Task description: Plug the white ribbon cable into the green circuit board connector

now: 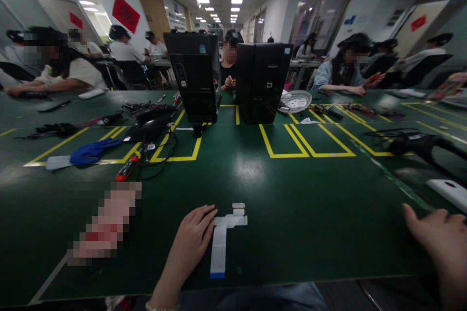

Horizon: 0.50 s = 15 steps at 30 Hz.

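A white flat ribbon cable (pixel 219 245) with a blue end and a connector at its far end lies folded on the green table near its front edge. My left hand (pixel 195 233) rests flat beside it, fingers stretched out, with the fingertips at the left edge of the cable's folded part. Whether they press on the cable I cannot tell. Off to the right, my right hand (pixel 434 233) is apart from the cable, its thumb spread from the fingers and nothing visible in it. The white object (pixel 450 192) just beyond it is nearest to that hand.
Two black computer towers (pixel 199 77) stand at the table's middle. To the left lie a red-and-black screwdriver (pixel 126 169), a blue glove (pixel 93 150), black cables and a pixelated patch. A white basket (pixel 296 101) and a black cabled device (pixel 412 143) sit rightward. Several people work around.
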Available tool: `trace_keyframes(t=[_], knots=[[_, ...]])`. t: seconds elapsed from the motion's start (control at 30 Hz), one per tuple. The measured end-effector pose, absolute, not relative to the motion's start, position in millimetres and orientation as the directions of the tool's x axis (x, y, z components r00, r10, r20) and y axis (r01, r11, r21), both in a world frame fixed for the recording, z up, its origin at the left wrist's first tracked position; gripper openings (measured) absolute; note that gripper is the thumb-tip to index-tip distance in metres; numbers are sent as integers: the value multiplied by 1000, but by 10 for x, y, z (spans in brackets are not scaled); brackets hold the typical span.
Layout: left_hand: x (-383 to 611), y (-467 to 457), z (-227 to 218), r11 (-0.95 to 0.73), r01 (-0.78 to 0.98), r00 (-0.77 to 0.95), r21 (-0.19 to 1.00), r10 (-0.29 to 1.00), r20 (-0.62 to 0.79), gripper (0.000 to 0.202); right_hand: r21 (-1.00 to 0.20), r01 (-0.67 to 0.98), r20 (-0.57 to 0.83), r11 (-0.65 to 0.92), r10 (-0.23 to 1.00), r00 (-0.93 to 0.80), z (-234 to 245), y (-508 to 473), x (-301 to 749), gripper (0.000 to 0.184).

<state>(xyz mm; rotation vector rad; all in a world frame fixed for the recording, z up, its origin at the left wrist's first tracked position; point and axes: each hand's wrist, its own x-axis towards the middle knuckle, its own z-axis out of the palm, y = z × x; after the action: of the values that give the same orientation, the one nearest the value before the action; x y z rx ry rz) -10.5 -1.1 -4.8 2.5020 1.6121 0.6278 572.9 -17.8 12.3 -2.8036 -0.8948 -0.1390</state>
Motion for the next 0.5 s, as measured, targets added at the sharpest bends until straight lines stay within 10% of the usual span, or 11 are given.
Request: trace_keyframes(t=[0.2,0.5], knots=[[-94,-17,-30,-437,845,353,308,889,292,33,-231,556,-5,-798,573,820,-32,14,6093,101],[-98,-10,-33,-426,851,347,307,895,281,33,-197,788,240,-584,750,616,-455,-106,6644,129]])
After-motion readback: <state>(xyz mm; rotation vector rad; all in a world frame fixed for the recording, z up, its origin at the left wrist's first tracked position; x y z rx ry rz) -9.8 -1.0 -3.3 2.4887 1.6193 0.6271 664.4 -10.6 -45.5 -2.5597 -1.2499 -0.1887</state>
